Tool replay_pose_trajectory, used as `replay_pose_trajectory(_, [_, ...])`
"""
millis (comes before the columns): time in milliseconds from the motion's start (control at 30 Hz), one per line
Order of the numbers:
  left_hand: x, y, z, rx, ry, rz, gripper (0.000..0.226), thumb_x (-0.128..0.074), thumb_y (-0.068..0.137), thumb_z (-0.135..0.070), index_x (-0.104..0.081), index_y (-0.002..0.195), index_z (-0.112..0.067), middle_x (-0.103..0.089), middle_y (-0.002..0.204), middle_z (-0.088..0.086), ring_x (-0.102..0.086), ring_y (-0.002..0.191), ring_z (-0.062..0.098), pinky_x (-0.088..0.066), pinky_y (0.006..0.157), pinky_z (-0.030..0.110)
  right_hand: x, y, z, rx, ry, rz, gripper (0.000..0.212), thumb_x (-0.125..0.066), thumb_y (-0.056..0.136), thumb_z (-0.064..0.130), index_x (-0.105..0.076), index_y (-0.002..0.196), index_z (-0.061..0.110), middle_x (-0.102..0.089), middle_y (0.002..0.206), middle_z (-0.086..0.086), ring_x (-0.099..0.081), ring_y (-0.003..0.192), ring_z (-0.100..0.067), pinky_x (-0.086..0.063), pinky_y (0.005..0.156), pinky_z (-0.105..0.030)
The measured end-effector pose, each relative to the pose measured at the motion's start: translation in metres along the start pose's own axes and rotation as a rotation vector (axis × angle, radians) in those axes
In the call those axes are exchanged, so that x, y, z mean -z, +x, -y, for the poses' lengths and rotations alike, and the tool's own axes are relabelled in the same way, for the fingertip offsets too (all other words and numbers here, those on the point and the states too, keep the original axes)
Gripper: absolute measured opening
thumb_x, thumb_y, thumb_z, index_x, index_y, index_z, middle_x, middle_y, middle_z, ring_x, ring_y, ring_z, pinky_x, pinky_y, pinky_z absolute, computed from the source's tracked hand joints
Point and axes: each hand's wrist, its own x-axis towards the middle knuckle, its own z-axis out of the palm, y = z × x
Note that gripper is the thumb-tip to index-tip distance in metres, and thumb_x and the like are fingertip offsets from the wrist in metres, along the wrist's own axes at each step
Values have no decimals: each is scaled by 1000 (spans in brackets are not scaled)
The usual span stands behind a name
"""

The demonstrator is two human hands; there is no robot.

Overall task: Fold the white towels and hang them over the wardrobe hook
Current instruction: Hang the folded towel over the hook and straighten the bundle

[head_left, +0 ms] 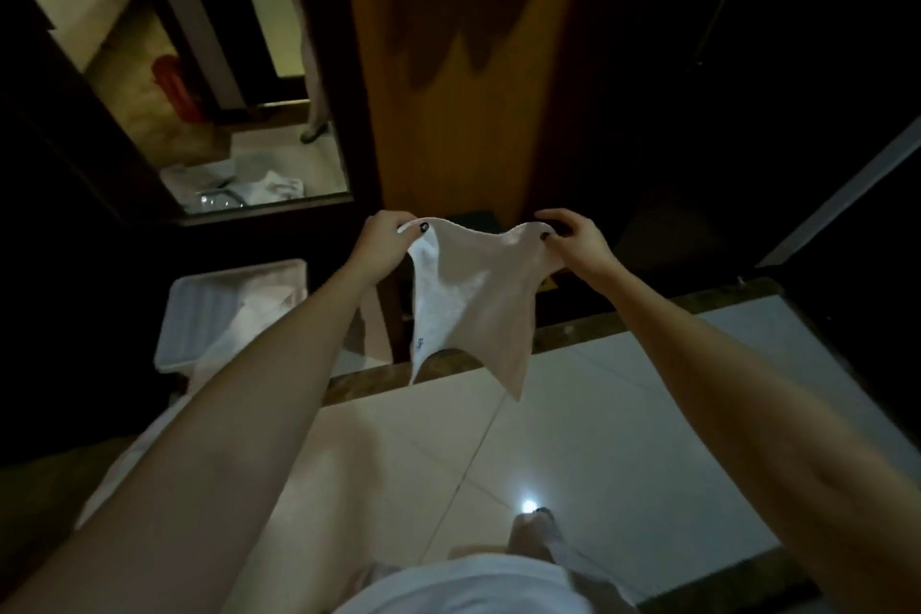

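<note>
Towel (pixel 468 309) hanging lengthwise, hands (pixel 383 237) pinching top corners

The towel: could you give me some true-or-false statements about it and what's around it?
The left hand and right hand each pinch a top corner of the towel. True.
The towel is folded into a neat square. False: it hangs loose between the hands.
A plastic bin stands on the person's left. True.
The bin is empty. False: white cloth lies in it.
</note>
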Motion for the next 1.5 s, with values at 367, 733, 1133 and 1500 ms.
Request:
replay_pose_trajectory(367, [-122, 98, -138, 2, -245, -94, 18, -61, 89, -7, -70, 105, -4, -67, 93, 1, -59, 80, 3, -43, 69, 15, 135, 85, -23, 32, 159, 377, 12, -65, 87, 1, -67, 99, -2, -66, 94, -18, -65, 91, -24, -54, 89, -40])
replay_pose_trajectory(733, [-147, 176, -197, -49, -360, 15, 19, -61, 89, -8, -69, 106, -9, -69, 98, 0, -63, 88, 5, -49, 72, 12, 171, 148, -3, 185, 185, 246, 15, -62, 92, 12, -66, 90, -2, -73, 74, -8, -70, 70, -16, -53, 65, -19])
replay_pose_trajectory(1133, [-121, 226, -211, -198, -424, 84, 26, -63, 85, 0, -68, 102, -19, -68, 94, -3, -62, 86, 5, -52, 76, 18, 181, 210, 28, 299, 206, 65, 16, -61, 93, 10, -66, 92, -6, -72, 71, -11, -71, 69, -20, -54, 69, -27])
replay_pose_trajectory(1500, [-84, 263, -250, -314, -229, -130, 19, -59, 90, -4, -68, 105, -10, -66, 99, -2, -61, 89, 2, -52, 74, 15, 227, 254, 46, 374, -658, -79, 33, -63, 88, 49, -56, 88, 17, -57, 82, 1, -53, 73, -16, -37, 54, -29])
